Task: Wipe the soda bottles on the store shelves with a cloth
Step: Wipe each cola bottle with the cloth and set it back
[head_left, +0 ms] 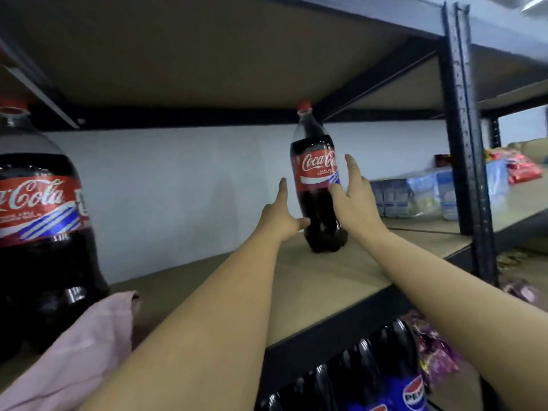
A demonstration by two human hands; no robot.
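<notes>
Reaching both open hands around upright Coke bottle on shelf.
Left hand, right hand flank it; pink cloth beside near bottle.

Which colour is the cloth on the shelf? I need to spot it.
Pale pink; the cloth shows best in the head view, lower left.

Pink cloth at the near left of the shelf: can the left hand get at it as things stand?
Probably yes. The left hand is open beside the far Coca-Cola bottle, gripping nothing, and the pink cloth lies uncovered beside that forearm; it only needs pulling back.
</notes>
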